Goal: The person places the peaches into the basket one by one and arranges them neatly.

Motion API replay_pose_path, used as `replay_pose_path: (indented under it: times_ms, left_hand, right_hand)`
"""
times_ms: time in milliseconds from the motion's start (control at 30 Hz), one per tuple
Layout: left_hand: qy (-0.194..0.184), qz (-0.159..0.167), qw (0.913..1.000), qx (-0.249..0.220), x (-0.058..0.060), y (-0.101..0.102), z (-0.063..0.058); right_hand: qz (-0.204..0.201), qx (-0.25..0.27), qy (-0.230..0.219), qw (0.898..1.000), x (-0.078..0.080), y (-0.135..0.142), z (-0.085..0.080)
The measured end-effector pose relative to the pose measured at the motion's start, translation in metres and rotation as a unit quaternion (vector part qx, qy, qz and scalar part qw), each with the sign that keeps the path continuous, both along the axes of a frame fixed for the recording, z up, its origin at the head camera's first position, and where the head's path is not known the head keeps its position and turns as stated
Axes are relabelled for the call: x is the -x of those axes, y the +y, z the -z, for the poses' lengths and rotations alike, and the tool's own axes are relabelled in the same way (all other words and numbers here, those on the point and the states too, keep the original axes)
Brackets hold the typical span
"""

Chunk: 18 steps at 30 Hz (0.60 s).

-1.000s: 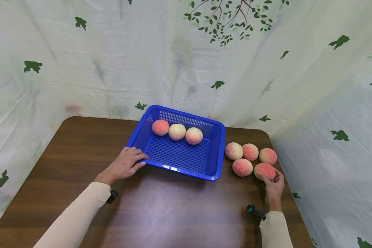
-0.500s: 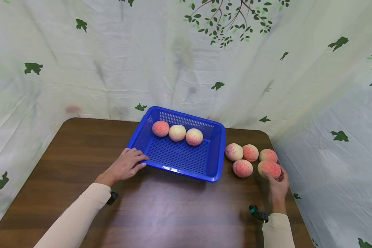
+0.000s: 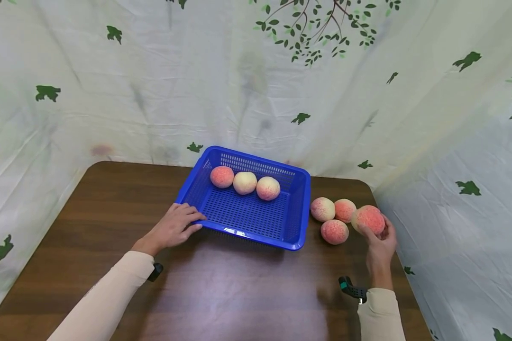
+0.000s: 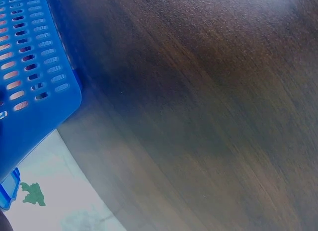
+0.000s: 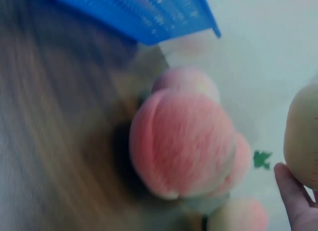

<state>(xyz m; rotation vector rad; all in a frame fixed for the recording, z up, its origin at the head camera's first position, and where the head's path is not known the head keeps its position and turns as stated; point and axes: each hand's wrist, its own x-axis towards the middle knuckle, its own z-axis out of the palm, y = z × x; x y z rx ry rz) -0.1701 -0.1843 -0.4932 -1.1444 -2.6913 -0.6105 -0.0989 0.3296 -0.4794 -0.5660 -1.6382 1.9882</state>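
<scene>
My left hand (image 3: 170, 226) holds the near left corner of a blue plastic basket (image 3: 247, 233), fingers over the rim and thumb along its outer side. Inside, a pink peach (image 3: 222, 176) and two paler peaches (image 3: 244, 183) lie in a row by the back wall. On the right, my right hand (image 3: 381, 248) grips a pink and cream peach (image 3: 370, 219), raised off the table. In the right wrist view, my thumb presses the held peach (image 5: 304, 141) at the right edge. The peach behind it is hidden in the head view.
Right of the basket, a pale peach (image 3: 323, 209), a pink peach (image 3: 345, 210) and a nearer peach (image 3: 334, 231) sit close together on the brown wooden table (image 3: 239, 293). A white leaf-printed curtain (image 3: 162, 85) hangs round the back and sides.
My right hand has lifted the pink and cream peach and shifted it away from me, over the peach behind it. My left hand and the basket have stayed in place.
</scene>
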Motion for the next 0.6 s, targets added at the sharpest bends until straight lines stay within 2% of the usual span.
replay_pose_path:
  times_ms: [167, 433, 600]
  left_hand:
    - [0.004, -0.001, 1.0, -0.003, -0.001, 0.002, 0.0]
    - [-0.006, -0.008, 0.9999, 0.007, -0.002, 0.006, -0.001]
    - [-0.005, -0.01, 0.9999, 0.012, -0.002, 0.002, -0.002]
  right_hand:
    - [-0.025, -0.019, 0.022, 0.999, 0.008, -0.015, -0.008]
    - [-0.065, -0.044, -0.015, 0.997, 0.02, -0.044, -0.02]
    - [-0.077, -0.025, -0.009, 0.997, 0.032, -0.069, -0.023]
